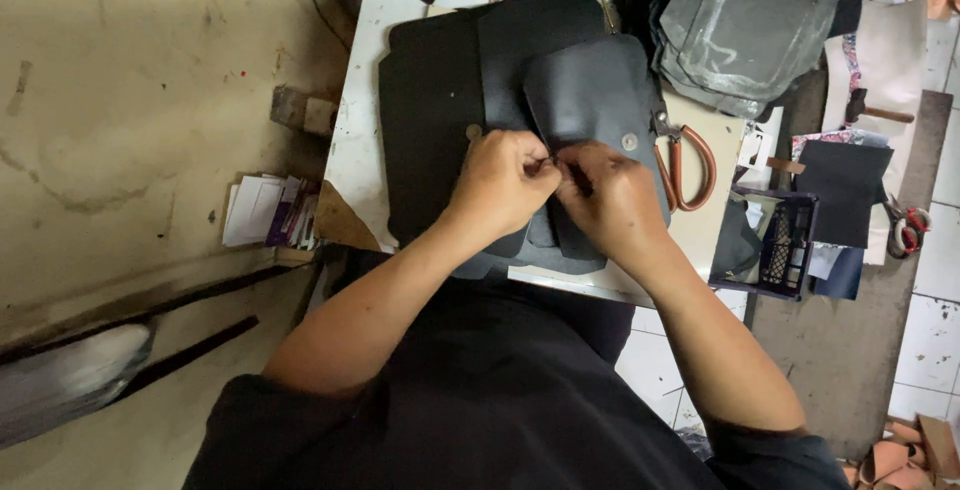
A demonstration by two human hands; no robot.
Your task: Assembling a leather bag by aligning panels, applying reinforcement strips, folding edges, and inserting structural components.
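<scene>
Both hands meet over a dark leather flap (590,100) lying on the white bench (355,150). The left hand (503,182) and right hand (610,195) are curled narrow, fingertips pinching the flap's near edge between them. Just right of the right hand lie brown-handled scissors (688,165); beyond both hands, more black leather pieces (430,100).

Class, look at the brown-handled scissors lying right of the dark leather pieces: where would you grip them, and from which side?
Probably grip the scissors by the brown loop handles, coming from the right: the loops lie exposed on bare table, while the blades point toward the leather.
</scene>
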